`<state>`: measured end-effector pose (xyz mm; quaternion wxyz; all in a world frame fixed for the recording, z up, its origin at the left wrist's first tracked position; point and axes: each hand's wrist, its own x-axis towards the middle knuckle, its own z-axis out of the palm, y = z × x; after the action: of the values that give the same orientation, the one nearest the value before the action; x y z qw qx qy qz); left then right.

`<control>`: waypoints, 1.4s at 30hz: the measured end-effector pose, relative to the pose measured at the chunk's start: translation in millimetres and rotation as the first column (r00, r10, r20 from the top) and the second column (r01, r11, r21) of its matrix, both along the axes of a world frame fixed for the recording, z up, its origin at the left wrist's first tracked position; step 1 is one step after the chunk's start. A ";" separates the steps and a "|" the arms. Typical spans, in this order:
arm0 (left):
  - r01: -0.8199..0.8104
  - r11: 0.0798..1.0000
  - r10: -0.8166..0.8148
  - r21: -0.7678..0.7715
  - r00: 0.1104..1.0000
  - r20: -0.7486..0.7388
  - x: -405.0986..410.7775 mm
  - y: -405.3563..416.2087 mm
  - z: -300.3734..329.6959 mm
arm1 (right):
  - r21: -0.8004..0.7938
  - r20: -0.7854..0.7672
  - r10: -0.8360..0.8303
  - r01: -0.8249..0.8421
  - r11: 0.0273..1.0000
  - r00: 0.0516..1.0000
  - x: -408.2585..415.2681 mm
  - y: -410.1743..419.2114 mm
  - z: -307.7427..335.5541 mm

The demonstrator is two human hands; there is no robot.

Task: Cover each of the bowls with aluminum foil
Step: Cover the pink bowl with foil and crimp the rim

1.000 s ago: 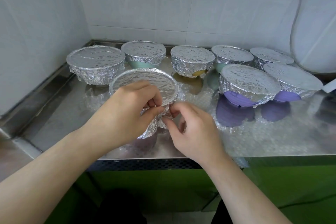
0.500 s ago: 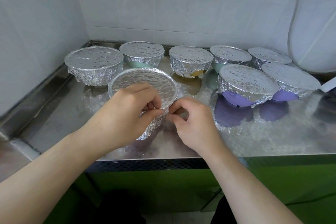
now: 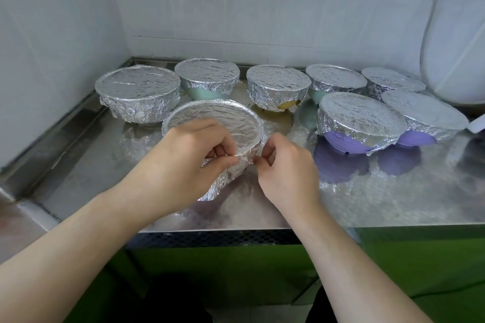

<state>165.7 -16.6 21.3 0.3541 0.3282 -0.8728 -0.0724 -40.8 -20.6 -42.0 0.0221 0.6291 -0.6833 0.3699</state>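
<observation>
The last bowl (image 3: 215, 126) sits nearest me on the tabletop (image 3: 393, 196), seven wrapped ones arcing from ten to two o'clock behind. My left hand (image 3: 183, 165) pinches the foil (image 3: 231, 173) at its rim to steady it; my right hand (image 3: 286, 168), fingers curled, pinches the loose flap at three o'clock to crimp it.

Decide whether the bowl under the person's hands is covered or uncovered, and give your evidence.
Covered. Foil spans the nearest bowl rim to rim and wraps its side; the left hand and right hand pinch its right edge.
</observation>
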 end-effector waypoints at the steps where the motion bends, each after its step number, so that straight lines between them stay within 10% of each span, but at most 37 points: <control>1: -0.005 1.000 0.005 0.000 1.000 0.000 -0.1 0.4 0.0 | -0.026 0.039 0.037 -0.036 0.999 0.999 -0.4 2.3 -1.0; 3: -0.019 1.000 0.019 0.005 1.000 -0.001 -0.1 1.1 0.0 | -0.103 0.222 0.166 -0.146 0.984 0.961 -3.6 10.7 0.6; 8: -0.007 1.000 0.007 -0.002 1.000 0.009 -1.6 0.4 -1.3 | -0.232 0.644 0.554 -0.555 0.798 0.527 -8.0 28.1 14.2; 16: -0.002 1.000 0.002 -0.003 1.000 -0.006 -0.1 0.8 -1.6 | -0.175 0.490 0.443 -0.413 0.894 0.751 -2.5 19.2 4.0; 42: 0.030 0.997 -0.037 0.071 0.994 0.100 15.1 -4.8 16.2 | -0.345 0.265 0.497 -0.400 0.849 0.826 -2.7 15.4 3.4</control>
<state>180.8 -21.4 37.5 0.2964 0.3286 -0.8920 -0.0917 -43.5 -5.2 -38.7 -0.0992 0.6891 -0.4493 0.5598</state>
